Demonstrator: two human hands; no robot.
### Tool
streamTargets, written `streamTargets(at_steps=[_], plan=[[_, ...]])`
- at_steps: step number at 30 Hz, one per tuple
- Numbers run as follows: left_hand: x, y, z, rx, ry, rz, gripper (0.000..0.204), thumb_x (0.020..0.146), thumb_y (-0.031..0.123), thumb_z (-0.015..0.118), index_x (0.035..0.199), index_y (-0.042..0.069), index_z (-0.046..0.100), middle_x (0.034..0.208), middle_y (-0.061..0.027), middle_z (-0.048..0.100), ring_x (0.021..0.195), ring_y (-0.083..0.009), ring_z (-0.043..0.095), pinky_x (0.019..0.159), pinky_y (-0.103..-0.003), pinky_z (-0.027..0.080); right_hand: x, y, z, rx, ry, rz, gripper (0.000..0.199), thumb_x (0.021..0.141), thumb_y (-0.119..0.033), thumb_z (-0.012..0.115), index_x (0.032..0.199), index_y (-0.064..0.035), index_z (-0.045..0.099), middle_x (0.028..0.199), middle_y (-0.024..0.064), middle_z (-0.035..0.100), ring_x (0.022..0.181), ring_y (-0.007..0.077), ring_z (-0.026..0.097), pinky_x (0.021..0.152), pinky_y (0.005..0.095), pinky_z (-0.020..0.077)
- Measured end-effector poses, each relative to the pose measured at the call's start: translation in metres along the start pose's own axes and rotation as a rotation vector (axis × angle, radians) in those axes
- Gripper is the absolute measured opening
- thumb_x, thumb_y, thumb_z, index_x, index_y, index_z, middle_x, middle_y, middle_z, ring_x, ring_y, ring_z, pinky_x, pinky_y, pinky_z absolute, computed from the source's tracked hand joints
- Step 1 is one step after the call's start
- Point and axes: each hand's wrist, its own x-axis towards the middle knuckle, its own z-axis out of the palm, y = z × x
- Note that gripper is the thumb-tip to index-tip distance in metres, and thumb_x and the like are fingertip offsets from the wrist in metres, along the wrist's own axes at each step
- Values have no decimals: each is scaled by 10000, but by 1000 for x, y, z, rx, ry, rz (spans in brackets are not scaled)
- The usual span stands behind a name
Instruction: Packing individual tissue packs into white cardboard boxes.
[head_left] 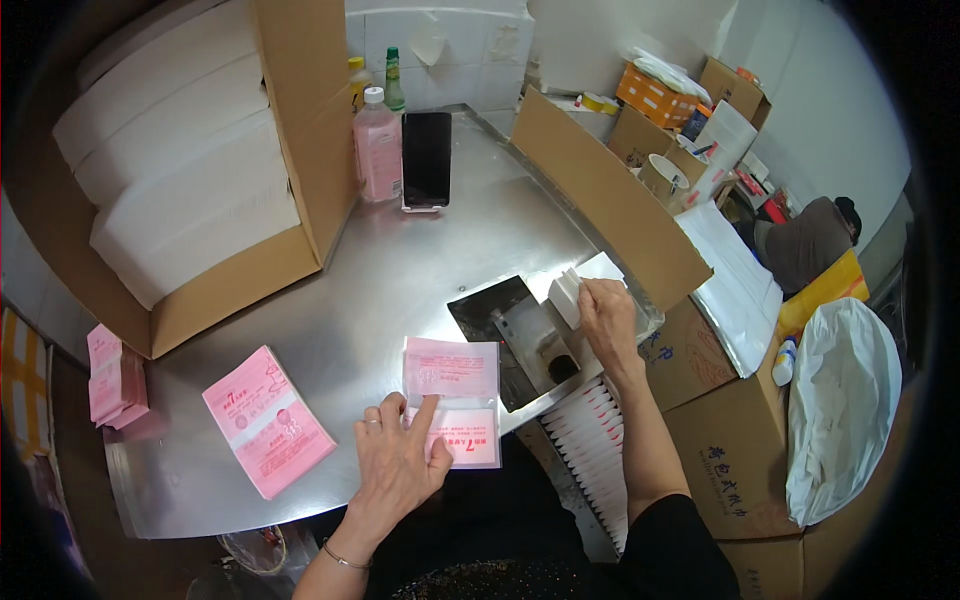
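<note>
My left hand (392,455) rests with its fingers apart on a flat pink-and-white printed plastic packet (455,370) near the table's front edge. The index finger presses on the packet's middle band. My right hand (608,312) is closed on a small block of folded white tissues (566,298), just beyond a dark rectangular opening with a metal insert (525,330) in the tabletop. To the left of my left hand lies a stack of similar pink packets (270,420). Below my right forearm, several white packs (588,440) stand in a tight row.
An open carton (235,275) of white tissue stacks stands at the left; more pink packets (115,375) sit below it. A phone on a stand (427,160) and a pink bottle (378,150) are at the back. Cartons (725,450) and a white bag (840,400) crowd the right.
</note>
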Motion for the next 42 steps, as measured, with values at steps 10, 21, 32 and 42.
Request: streamTargets(at_steps=[10,21,32,42], plan=[[-1,-1,1,1,-2,3,514,814,253,641,1272,21,624,1116,-247,517,937,-332,462,798,-433,360,3,6,-5,28,-8,-1,174,875,-85,644,995,-2,738,911,176,716,870,356,664,786,432,521],[-1,0,-1,10,20,-4,509,796,243,650,1260,34,637,1115,-224,521,935,-326,477,787,-429,371,0,4,-9,38,-51,-126,312,819,-7,610,1121,-11,690,1013,183,699,914,376,652,828,458,515],[8,-3,-1,-66,44,-16,702,757,237,709,1410,64,516,999,-166,523,907,-313,521,759,-419,388,-90,-131,28,254,-312,-627,350,795,-129,633,1118,4,644,1065,182,617,1044,334,609,1057,696,336],[-27,-13,-26,-289,-80,15,364,755,18,708,1115,55,666,976,-127,589,907,-311,564,759,-430,446,-34,-49,70,49,-745,133,210,890,-122,544,834,32,675,806,255,678,796,449,671,752,502,546]])
